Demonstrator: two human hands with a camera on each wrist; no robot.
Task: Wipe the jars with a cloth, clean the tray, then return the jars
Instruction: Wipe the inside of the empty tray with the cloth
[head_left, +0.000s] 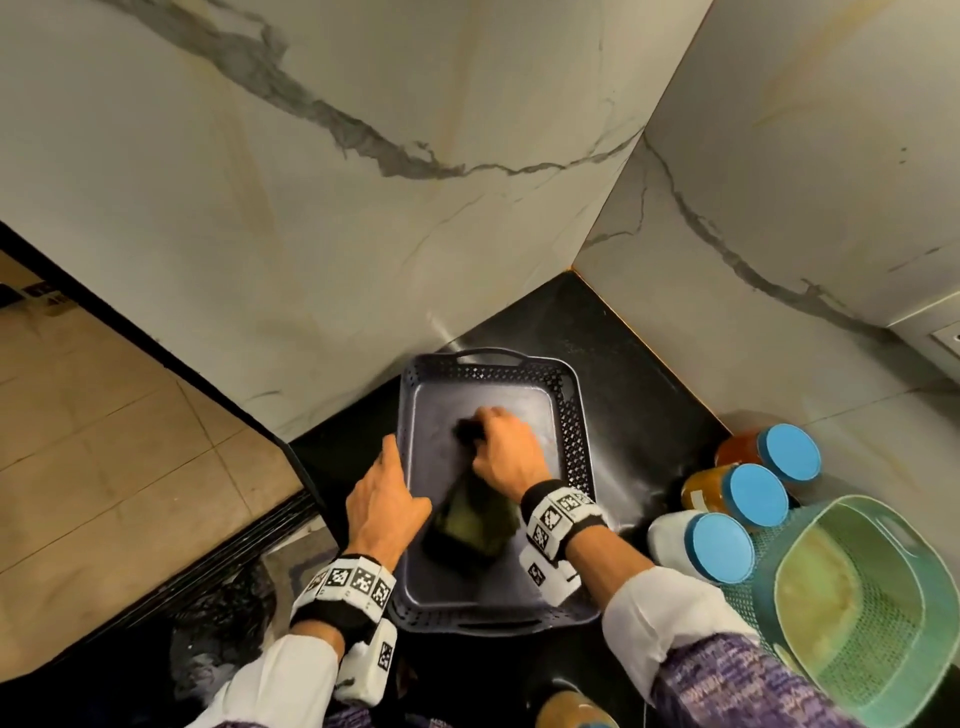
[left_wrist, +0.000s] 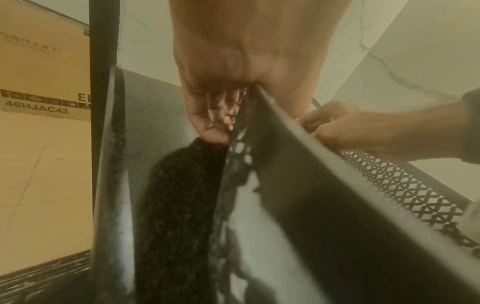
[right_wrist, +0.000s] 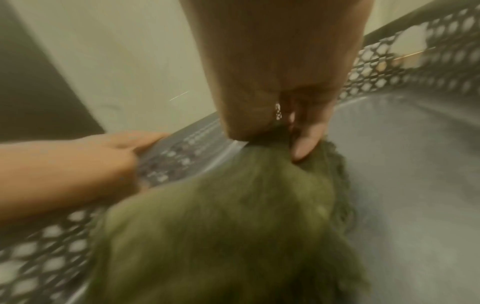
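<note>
A dark grey tray (head_left: 574, 415) with perforated walls lies on the black counter in the corner. My right hand (head_left: 501, 447) is inside it, gripping a bunched dark green cloth (head_left: 472, 519) against the tray floor; in the blurred right wrist view the cloth (right_wrist: 233, 216) trails back under the wrist. My left hand (head_left: 387, 499) grips the tray's left wall, fingers curled over the rim (left_wrist: 272, 111) on the outside. Three jars with blue lids (head_left: 758, 496) stand on the counter to the right of the tray.
Marble walls close the corner behind and to the right. A green mesh basket (head_left: 862, 597) stands at the right front. Another jar (head_left: 571, 712) shows at the bottom edge. The counter's left edge drops to a tiled floor with a cardboard box (left_wrist: 39, 61).
</note>
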